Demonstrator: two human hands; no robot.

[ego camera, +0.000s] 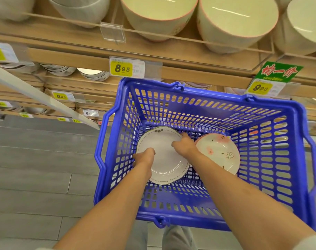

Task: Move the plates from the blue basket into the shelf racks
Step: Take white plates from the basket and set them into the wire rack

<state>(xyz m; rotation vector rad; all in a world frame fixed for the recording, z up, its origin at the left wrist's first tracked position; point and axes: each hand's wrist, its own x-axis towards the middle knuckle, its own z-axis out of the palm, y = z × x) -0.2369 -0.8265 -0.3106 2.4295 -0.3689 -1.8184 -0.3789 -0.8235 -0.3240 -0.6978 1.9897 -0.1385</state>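
Both hands in basket (296,134) on white plate (164,156): left hand (143,157) and right hand (183,144) clamped on opposite rims. Best lift level, clear of pink plate (219,152) just beside.

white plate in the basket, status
Both hands, left and right, gripping white plate inside blue basket. Pink floral plate alongside. Nothing blocking.

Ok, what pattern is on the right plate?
Pink blossoms and outlined flowers on the right plate, cream ground; head view.
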